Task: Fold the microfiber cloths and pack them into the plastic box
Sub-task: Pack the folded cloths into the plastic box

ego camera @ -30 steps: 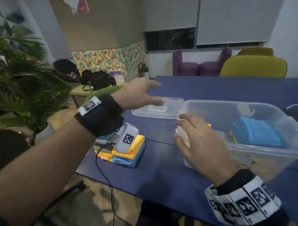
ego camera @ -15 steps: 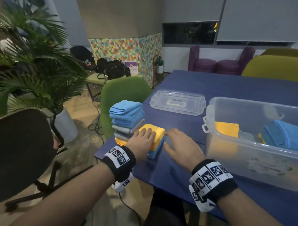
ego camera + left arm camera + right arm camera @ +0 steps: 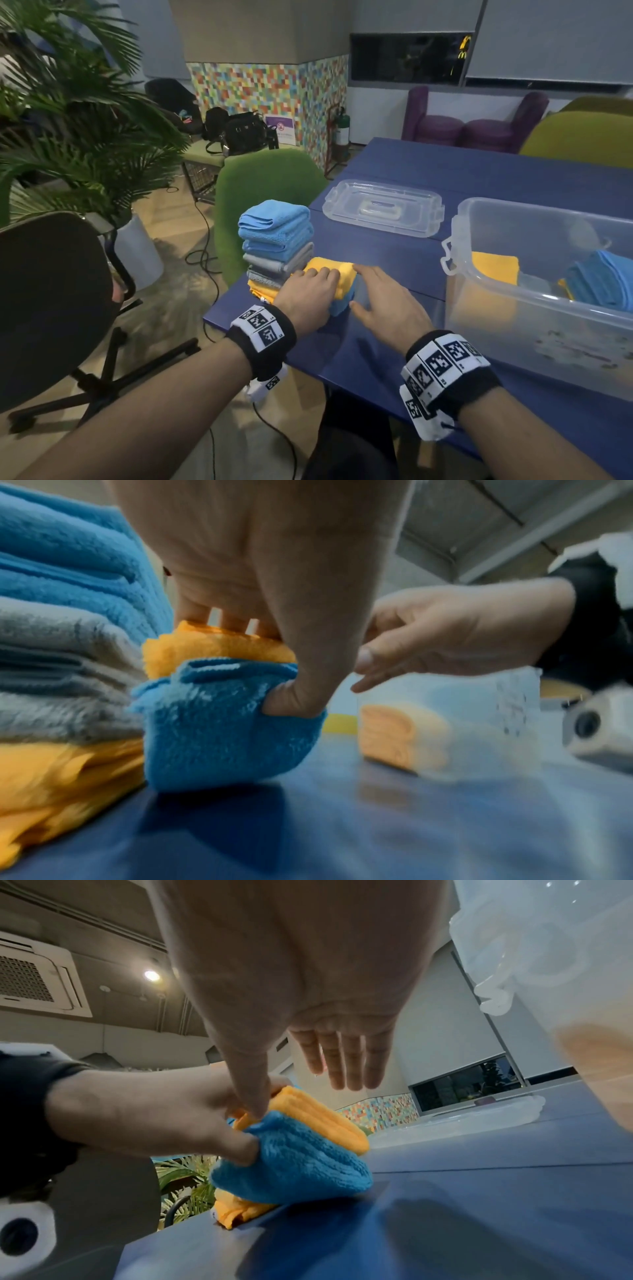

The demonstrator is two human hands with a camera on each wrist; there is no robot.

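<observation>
A black fabric band [image 3: 262,337] is worn on the left wrist and another [image 3: 448,373] on the right, each faced with white tiles printed with black square codes. Small white camera units [image 3: 265,385] are strapped beneath. The forearms are left bare.

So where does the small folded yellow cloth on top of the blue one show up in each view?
Head: the yellow cloth lies centre frame, under the left hand.
Left wrist: centre-left, under the fingers.
Right wrist: centre, sloping away rightward.
Shared landmark: the blue cloth directly beneath it, pinched by the left thumb.
</observation>
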